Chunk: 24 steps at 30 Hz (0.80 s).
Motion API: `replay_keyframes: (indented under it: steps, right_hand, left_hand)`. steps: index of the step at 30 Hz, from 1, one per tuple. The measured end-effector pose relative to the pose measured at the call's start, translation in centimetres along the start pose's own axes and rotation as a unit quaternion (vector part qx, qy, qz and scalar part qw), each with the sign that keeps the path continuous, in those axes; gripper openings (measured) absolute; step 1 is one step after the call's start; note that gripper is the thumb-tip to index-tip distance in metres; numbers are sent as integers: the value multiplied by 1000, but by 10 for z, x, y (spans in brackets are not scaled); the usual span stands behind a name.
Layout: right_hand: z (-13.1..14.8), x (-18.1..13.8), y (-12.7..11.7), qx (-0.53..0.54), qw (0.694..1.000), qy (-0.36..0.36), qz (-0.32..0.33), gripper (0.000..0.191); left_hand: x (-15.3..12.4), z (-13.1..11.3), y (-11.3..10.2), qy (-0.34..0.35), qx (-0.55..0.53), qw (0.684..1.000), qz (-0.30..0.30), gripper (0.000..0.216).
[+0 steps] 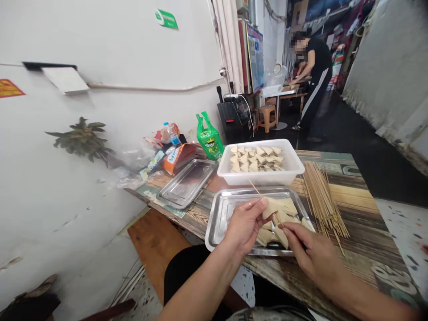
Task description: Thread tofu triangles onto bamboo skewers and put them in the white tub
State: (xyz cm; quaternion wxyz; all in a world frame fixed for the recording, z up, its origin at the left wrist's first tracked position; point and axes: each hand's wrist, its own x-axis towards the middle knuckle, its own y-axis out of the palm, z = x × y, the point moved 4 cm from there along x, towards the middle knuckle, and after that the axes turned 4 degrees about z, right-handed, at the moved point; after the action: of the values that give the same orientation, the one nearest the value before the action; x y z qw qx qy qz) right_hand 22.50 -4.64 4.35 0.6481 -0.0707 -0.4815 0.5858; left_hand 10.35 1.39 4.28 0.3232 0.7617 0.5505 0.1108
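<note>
My left hand [245, 225] is closed on a pale tofu piece [274, 206] threaded on a thin bamboo skewer [254, 187] that points up and left, held over a steel tray [222, 211]. My right hand [309, 252] pinches the skewer's near end just beside more skewered tofu triangles [279, 234] lying in that tray. Behind the tray stands a white plastic tub [261, 176] full of tofu triangles [256, 159].
A bundle of loose bamboo skewers [323, 198] lies to the right on the wooden table [354, 223]. An empty steel tray [187, 182], a green bag [209, 140], snack packets and a bottle sit at left. A person in black stands at a far table [314, 78].
</note>
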Motion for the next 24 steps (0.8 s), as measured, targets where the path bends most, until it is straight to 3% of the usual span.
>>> replay_keyframes:
  steps: [6,9,10,12,14,16,18,21,24]
  right_hand:
    - [-24,3,-12,-10,996,77,51,21]
    - [-36,9,-33,-36,991,128,6,20]
    - [-39,10,-41,-46,987,152,-24,20]
    - [-39,13,-55,-58,976,192,-79,21]
    - [-35,16,-62,-49,972,205,-102,23]
    - [-31,17,-64,-37,973,201,-107,25]
    - [-29,17,-63,-32,973,199,-111,24]
    - [-32,15,-60,-27,974,197,-104,24]
    - [-37,12,-58,-22,976,195,-96,23]
  left_hand:
    - [13,13,12,-33,53,998,24,27]
    - [43,3,10,11,178,983,32,30]
    - [56,0,8,44,250,967,29,28]
    - [81,1,5,97,414,904,38,18]
    - [103,13,5,100,553,826,49,14]
    - [117,28,7,75,633,768,63,12]
    - [124,39,13,54,658,747,76,14]
    - [123,43,25,40,658,745,99,22]
    - [114,38,33,34,657,742,127,16]
